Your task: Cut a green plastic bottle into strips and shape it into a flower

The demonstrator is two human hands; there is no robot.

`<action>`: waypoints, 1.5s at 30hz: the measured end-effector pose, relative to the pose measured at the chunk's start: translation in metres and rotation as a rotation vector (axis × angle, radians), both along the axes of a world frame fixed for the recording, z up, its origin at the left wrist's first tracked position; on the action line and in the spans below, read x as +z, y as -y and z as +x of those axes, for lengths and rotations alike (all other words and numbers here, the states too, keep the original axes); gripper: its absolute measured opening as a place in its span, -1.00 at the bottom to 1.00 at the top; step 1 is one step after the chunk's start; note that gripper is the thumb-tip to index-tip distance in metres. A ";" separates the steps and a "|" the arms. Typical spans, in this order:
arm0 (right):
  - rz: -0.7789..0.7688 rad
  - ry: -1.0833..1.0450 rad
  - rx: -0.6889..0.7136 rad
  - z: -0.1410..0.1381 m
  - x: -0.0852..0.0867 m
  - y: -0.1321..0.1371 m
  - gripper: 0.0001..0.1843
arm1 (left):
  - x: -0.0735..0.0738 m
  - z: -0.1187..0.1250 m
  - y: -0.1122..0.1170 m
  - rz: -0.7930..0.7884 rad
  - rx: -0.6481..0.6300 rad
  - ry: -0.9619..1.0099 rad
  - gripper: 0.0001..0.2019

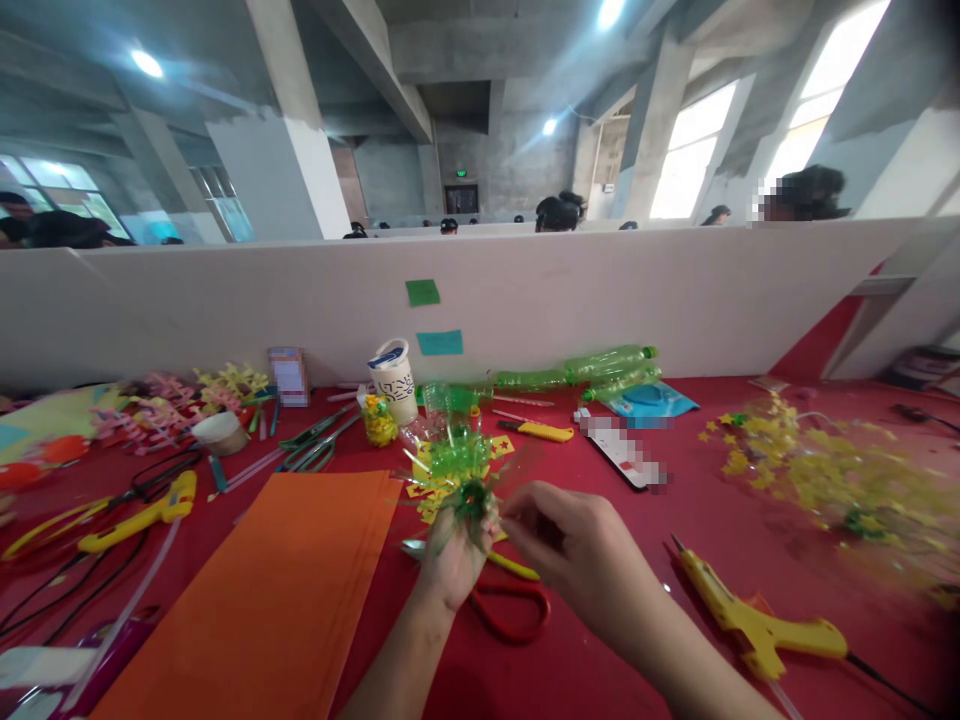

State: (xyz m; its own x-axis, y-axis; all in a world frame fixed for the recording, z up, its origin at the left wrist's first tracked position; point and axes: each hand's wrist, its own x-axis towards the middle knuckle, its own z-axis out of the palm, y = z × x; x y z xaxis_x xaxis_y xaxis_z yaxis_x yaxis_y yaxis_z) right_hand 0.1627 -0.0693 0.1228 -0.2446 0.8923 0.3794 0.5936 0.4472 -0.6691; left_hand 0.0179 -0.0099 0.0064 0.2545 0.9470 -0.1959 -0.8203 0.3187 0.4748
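Observation:
My left hand [454,558] is closed around a green plastic bottle top [474,492], whose neck opening faces me. Clear green strips fan out from it, blurred by motion. Close on its right is my right hand [581,545], fingers curled and thumb and fingertips drawn together; whatever they pinch, if anything, is too small to make out. Behind the bottle top lie yellow star-cut pieces [427,500]. Below my hands are red-handled scissors [517,610], partly covered by my left hand.
Orange sheets [262,590] lie at left, near a yellow-handled tool [142,515]. A yellow glue gun [757,615] rests at right, below yellow star decorations [817,470]. Green bottles [607,370], a yellow cutter [536,431] and a white cup [394,385] stand or lie before the partition [225,310].

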 end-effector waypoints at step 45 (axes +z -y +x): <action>0.284 0.448 -0.184 -0.017 -0.038 -0.024 -0.80 | 0.009 0.006 0.001 0.028 0.007 0.121 -0.86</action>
State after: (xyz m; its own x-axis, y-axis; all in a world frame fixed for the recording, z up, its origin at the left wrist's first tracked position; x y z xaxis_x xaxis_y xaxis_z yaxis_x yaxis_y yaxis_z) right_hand 0.1456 -0.0454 0.0851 -0.2872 0.8135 0.5056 0.8774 0.4352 -0.2018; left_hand 0.0237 -0.0108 0.0157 0.2680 0.9535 -0.1380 -0.8742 0.3009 0.3811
